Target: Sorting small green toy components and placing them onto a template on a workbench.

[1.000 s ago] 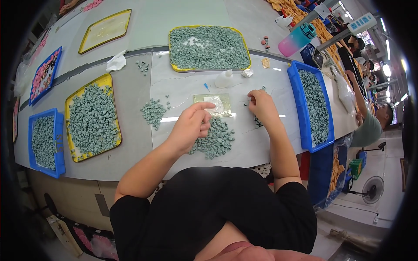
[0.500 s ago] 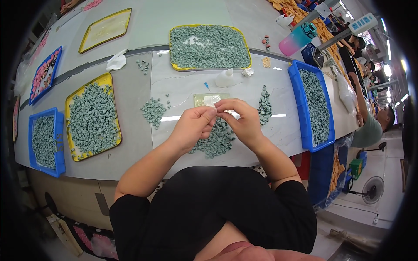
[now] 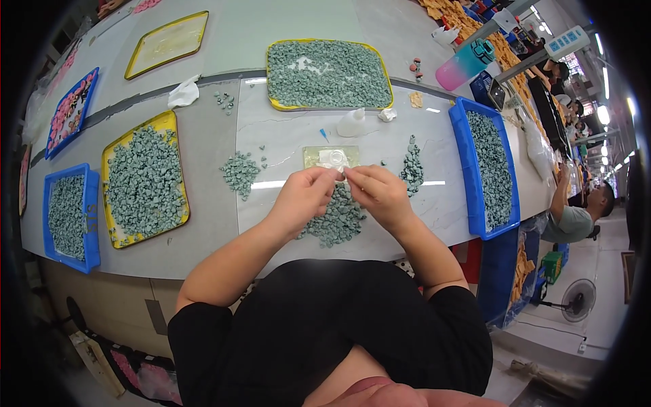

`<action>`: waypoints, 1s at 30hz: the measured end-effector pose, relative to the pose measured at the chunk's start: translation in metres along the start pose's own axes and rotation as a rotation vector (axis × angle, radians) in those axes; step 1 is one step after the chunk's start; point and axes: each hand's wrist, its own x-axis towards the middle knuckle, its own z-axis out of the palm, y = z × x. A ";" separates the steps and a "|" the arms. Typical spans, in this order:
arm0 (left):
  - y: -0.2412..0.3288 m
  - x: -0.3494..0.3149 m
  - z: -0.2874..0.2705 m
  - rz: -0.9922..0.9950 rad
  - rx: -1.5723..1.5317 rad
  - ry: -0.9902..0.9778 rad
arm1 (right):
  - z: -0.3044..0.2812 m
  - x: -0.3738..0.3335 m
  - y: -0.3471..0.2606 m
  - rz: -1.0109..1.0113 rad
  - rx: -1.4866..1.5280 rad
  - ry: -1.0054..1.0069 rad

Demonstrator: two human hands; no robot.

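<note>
My left hand (image 3: 306, 197) and my right hand (image 3: 380, 195) meet above the table, each with thumb and finger pinched. What sits in the pinches is too small to make out. Below them lies a heap of small grey-green pieces (image 3: 336, 224), partly hidden by my hands. Just beyond my fingertips is a pale yellowish pad (image 3: 331, 154) with a white item and a ring shape on it. A white squeeze bottle (image 3: 351, 123) and a small blue pointed tip (image 3: 323, 134) stand farther back. Smaller piles of the pieces lie left (image 3: 239, 173) and right (image 3: 411, 168).
Yellow-rimmed trays of green pieces stand at the back (image 3: 329, 105) and left (image 3: 178, 176). Blue bins flank the table, left (image 3: 93, 224) and right (image 3: 462, 142). A pink-and-teal drinking bottle (image 3: 464, 66) is at the back right. A person (image 3: 573, 220) works off to the right.
My right hand has turned and drawn slightly lower, its fingers now pinched facing the left hand's. A single loose piece now shows left of the right-hand pile.
</note>
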 end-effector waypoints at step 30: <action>0.004 -0.003 -0.014 0.238 -0.103 0.133 | 0.022 0.003 0.022 0.001 -0.079 0.088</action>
